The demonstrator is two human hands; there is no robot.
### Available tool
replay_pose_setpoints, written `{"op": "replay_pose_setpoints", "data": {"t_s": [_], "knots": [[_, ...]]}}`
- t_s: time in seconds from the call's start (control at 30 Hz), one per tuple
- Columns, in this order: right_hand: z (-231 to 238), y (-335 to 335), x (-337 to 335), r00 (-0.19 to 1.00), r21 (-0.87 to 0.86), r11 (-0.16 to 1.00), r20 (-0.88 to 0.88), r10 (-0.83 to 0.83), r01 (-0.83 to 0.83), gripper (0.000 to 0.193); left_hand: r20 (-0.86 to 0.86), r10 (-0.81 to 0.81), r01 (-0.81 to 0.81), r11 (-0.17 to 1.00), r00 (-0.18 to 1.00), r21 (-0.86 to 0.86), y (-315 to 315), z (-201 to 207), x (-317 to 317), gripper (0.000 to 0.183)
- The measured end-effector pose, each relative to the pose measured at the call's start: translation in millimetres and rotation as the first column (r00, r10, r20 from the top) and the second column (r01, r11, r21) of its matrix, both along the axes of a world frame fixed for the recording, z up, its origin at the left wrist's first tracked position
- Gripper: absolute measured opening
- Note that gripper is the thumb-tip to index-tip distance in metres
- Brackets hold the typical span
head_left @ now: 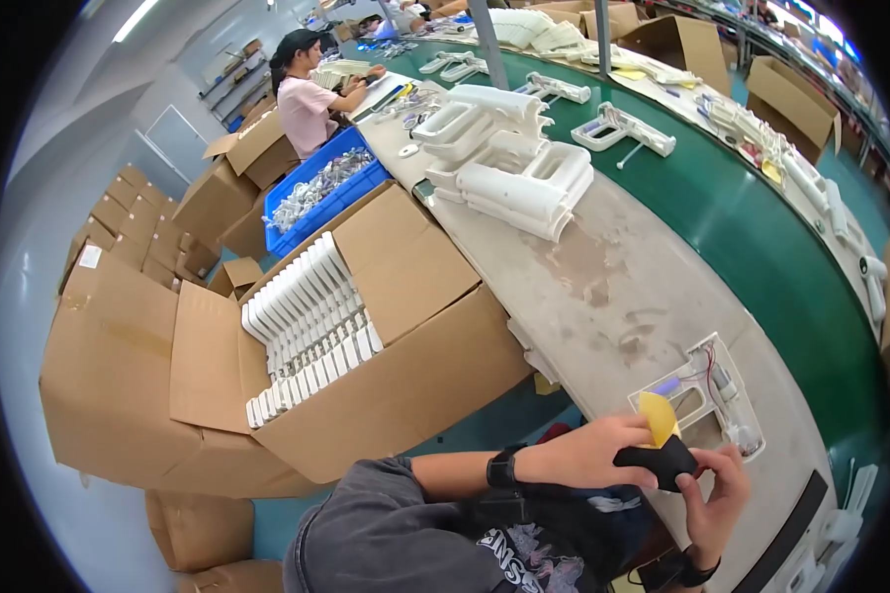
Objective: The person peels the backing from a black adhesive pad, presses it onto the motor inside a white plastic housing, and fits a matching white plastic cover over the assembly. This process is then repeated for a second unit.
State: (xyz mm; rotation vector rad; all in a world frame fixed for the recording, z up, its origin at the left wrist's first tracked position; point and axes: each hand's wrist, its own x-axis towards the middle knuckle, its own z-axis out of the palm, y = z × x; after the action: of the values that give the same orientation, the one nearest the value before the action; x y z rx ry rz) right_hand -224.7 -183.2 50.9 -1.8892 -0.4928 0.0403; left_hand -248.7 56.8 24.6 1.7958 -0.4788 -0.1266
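My left hand (598,451) pinches a black soft-looking pad (668,458) from its left side, fingers closed. A yellow backing sheet (660,416) stands up from the pad beside my left fingertips. My right hand (719,494) grips the pad's right edge between thumb and fingers. Just beyond both hands, an open white plastic housing half (741,397) lies on the bench. It holds a purple cylinder (666,385), red and dark wires and a motor-like part. My hands partly cover its near end.
A brown carton (396,410) with rows of white housings stands left of the bench (643,296). Stacked white shells (524,173) sit farther up. A green conveyor belt (722,232) carries housings. A long black strip (783,534) lies right. A co-worker (307,104) sits beyond a blue bin (331,203).
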Motion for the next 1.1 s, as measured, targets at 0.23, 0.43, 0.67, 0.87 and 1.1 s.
{"op": "replay_pose_setpoints", "data": {"t_s": [0.23, 0.43, 0.67, 0.87, 1.1], "knots": [[-11, -2, -4, 0.976, 0.076, 0.994, -0.199, 0.091, -0.077, 0.029, 0.079, -0.151, 0.156, 0.985, 0.985, -0.073, 5, -2, 2, 0.029], [-30, -33, 4, 0.889, 0.371, 0.928, -0.437, 0.14, 0.036, 0.027, 0.102, -0.298, 0.312, 0.934, 0.949, -0.174, 14, 1, 7, 0.029], [-37, -60, 40, 0.941, 0.176, 0.947, -0.255, -0.221, 0.27, 0.023, -0.183, -0.31, 0.287, 0.947, 0.933, -0.142, 27, -17, -1, 0.045], [-33, -53, 51, 0.97, 0.024, 0.976, -0.124, -0.21, 0.214, 0.024, -0.252, -0.285, 0.248, 0.954, 0.925, -0.168, 19, -22, -7, 0.048], [-26, -46, 61, 0.948, -0.223, 0.929, 0.186, -0.257, 0.295, 0.025, -0.303, -0.329, 0.273, 0.938, 0.894, -0.212, 11, -27, -3, 0.047]]}}
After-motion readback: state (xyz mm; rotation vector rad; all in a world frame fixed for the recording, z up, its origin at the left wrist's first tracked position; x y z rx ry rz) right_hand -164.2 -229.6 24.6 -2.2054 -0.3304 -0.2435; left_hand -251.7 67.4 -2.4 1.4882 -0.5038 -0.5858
